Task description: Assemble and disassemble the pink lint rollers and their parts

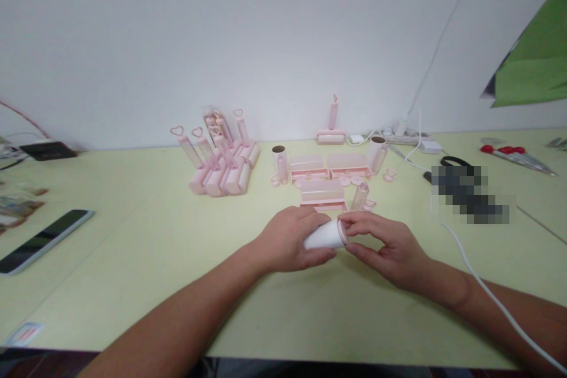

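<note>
Head view, looking down past both forearms: the left hand point(287, 239) is curled round a white roll point(323, 237), its fingers over the top and its thumb along the near side, a fairly full grip. From where I stand, the right hand point(390, 248) is only partly closed, palm hollow, thumb and fingertips pinched at the pink end piece point(342, 233) on the roll's right end. The roll lies nearly level between the two hands, just this side of an open pink case point(322, 192) and a clear pink handle point(360, 196) on the pale yellow-green table point(155, 307); whether it touches the tabletop I can't tell.

The roll's left end is lost under the palm, and the left hand covers part of the case's near edge. The right hand's lower fingers tuck behind one another, so I can't make out what each of them touches. To the left, the pink rollers point(217, 182) crowd together, overlapping too much to count surely. Over on the right, a dark object point(465, 195) is blotted out by coarse squares, the green cloth point(531, 65) runs out of sight, and the phone point(44, 242) is cut off at the left edge
</note>
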A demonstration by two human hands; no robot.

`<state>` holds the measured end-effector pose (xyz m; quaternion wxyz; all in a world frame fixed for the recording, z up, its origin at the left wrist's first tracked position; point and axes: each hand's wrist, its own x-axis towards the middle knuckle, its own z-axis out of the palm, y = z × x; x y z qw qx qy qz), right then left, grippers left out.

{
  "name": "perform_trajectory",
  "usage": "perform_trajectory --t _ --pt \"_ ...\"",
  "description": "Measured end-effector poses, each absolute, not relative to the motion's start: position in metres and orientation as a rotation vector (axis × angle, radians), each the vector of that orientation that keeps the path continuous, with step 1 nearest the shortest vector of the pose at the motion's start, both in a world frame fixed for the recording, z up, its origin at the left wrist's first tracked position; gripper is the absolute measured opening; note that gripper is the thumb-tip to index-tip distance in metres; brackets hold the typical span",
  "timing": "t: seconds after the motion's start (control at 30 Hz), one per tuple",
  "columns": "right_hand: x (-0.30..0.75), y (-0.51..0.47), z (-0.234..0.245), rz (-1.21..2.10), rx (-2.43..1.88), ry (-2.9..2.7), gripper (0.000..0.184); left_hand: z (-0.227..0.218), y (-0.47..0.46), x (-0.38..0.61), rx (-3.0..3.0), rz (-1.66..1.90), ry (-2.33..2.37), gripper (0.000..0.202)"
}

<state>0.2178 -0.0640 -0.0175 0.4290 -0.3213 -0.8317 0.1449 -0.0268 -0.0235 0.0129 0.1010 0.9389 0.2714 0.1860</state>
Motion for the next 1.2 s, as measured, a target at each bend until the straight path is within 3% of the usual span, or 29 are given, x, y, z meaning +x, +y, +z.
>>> perform_trajectory --t 0.3,0.5,0.57,0.83,0.97,1.2 --pt "0.219 -0.068 -0.013 0.301 -0.806 -2.006 0.030 0.015 -0.021 -0.030 2.605 0.662 0.890 0.051" --pt "0.210 -0.077 -0.020 0.518 -0.746 -1.772 0.069 0.015 -0.024 -0.029 2.490 0.771 0.893 0.051" --pt "0.207 -0.080 -0.020 0.596 -0.726 -1.855 0.074 0.014 -0.026 -0.028 2.458 0.798 0.897 0.050" --pt "0.208 -0.082 -0.015 0.680 -0.725 -2.000 0.065 0.016 -0.028 -0.023 2.379 0.835 0.920 0.046" --pt "0.211 -0.077 -0.015 0.637 -0.789 -2.007 0.065 0.024 -0.035 -0.018 2.421 0.579 0.856 0.039" --pt "0.214 -0.067 -0.007 0.844 -0.936 -2.170 0.028 0.023 -0.039 -0.016 2.390 0.307 0.756 0.036"
